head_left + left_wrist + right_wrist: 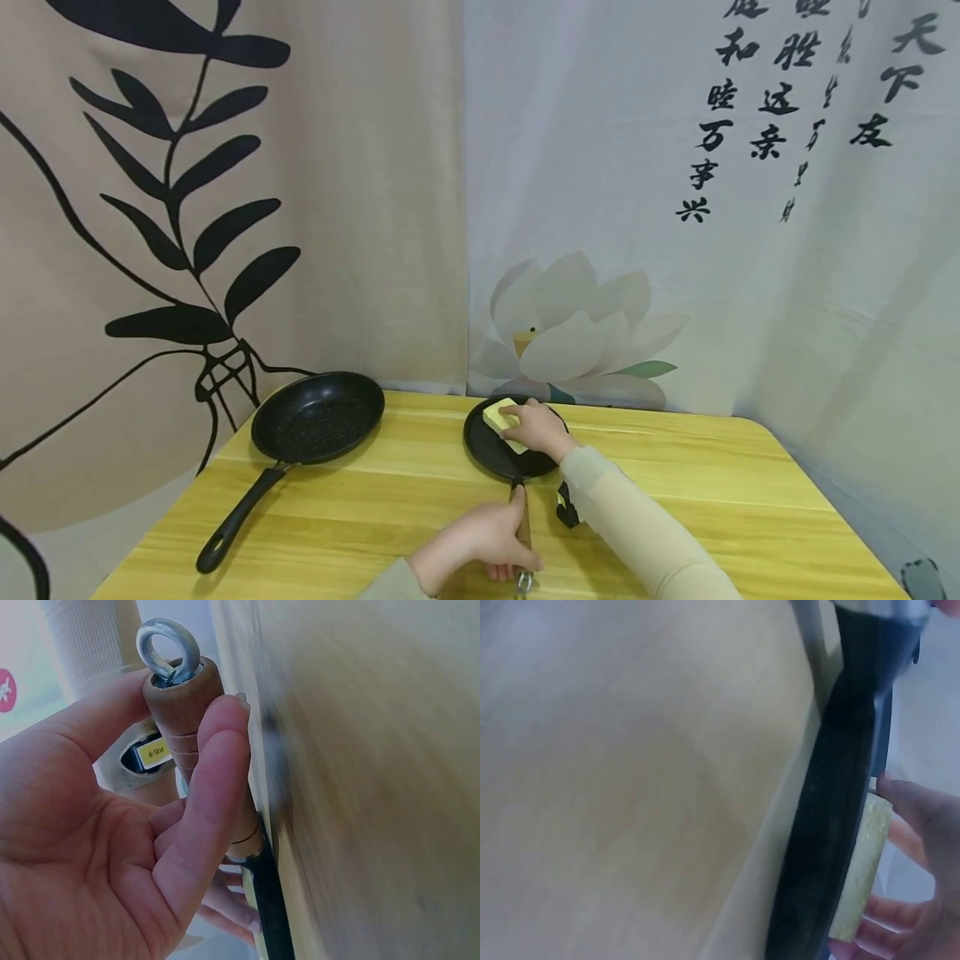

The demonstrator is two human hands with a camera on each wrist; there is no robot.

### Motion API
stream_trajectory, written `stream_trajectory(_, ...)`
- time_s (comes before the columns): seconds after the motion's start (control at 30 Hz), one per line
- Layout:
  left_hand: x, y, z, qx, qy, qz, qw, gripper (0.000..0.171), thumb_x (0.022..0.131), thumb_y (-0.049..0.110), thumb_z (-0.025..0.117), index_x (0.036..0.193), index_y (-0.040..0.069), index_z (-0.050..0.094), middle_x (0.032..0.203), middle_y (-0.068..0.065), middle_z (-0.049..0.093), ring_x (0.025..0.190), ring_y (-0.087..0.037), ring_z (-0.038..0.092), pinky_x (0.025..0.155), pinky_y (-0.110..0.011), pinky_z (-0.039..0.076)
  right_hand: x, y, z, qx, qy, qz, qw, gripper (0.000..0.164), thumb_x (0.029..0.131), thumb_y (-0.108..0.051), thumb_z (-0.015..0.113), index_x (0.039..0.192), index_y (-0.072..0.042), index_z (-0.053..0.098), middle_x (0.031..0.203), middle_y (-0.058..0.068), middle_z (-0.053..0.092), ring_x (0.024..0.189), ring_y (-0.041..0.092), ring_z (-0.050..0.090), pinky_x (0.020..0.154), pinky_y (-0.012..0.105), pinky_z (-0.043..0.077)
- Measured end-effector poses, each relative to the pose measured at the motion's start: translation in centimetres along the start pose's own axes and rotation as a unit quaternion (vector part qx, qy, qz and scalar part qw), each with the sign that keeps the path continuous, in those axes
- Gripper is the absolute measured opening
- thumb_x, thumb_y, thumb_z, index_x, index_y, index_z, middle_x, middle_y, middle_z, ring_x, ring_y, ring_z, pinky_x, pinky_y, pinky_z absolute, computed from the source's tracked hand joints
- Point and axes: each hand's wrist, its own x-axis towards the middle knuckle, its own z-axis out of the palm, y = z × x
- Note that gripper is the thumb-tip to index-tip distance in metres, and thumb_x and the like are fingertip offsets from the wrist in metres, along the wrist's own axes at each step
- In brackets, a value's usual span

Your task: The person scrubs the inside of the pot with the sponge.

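Note:
A small black frying pan lies on the table near its back edge in the head view. My left hand grips the pan's wooden handle, which ends in a metal ring. In the left wrist view the thumb and fingers are around the handle near the ring. My right hand holds a pale yellow sponge against the inside of the pan. The right wrist view shows the sponge edge-on between thumb and fingers, beside the pan's dark rim.
A larger black frying pan rests at the left of the wooden table, its black handle toward the front left. Printed curtains hang right behind the table's back edge. A black device sits at my right wrist.

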Motion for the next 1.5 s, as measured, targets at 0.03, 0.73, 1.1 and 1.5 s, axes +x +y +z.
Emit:
stream_trajectory(0.03, 0.0, 0.0, 0.0, 0.001, 0.001, 0.001, 1.0000, 0.102, 0.082, 0.024, 0.079, 0.147, -0.017, 0.012, 0.055, -0.006, 0.062, 0.040, -0.017, 0.057, 0.041, -0.033, 0.051, 0.0, 0.1, 0.0, 0.000, 0.002, 0.001, 1.000, 0.050, 0.088, -0.037, 0.071, 0.134, -0.022, 0.061, 0.122, 0.017, 0.057, 0.102, 0.032, 0.058, 0.073, 0.047, 0.052)
stream_trajectory(0.73, 0.1, 0.0, 0.0, 0.002, -0.004, 0.004, 1.0000, 0.100, 0.083, 0.024, 0.078, 0.147, -0.016, 0.013, 0.056, -0.006, 0.063, 0.042, -0.017, 0.057, 0.042, -0.033, 0.052, -2.2, 2.1, -0.9, 0.027, 0.014, -0.010, 0.999, 0.050, 0.087, -0.031, 0.073, 0.133, -0.014, 0.062, 0.126, 0.017, 0.062, 0.125, 0.044, 0.046, 0.099, 0.055, 0.042)
stream_trajectory(1.1, 0.0, 0.1, 0.4, 0.011, 0.014, 0.003, 0.9998, 0.103, 0.080, 0.024, 0.080, 0.147, -0.017, 0.013, 0.054, -0.006, 0.062, 0.041, -0.017, 0.058, 0.042, -0.034, 0.052, -3.1, 2.1, -0.7, 0.026, 0.016, -0.014, 0.999, 0.050, 0.088, -0.032, 0.072, 0.133, -0.014, 0.061, 0.118, 0.013, 0.064, 0.103, 0.030, 0.057, 0.086, 0.047, 0.050)
stream_trajectory(1.5, 0.1, 0.0, 0.2, -0.002, -0.003, 0.000, 1.0000, 0.102, 0.082, 0.025, 0.078, 0.147, -0.016, 0.012, 0.056, -0.008, 0.064, 0.042, -0.018, 0.058, 0.043, -0.034, 0.052, -3.6, 1.6, -0.9, 0.017, 0.000, -0.050, 0.999, 0.051, 0.088, -0.032, 0.073, 0.134, -0.014, 0.060, 0.117, 0.016, 0.060, 0.095, 0.027, 0.057, 0.074, 0.041, 0.050)
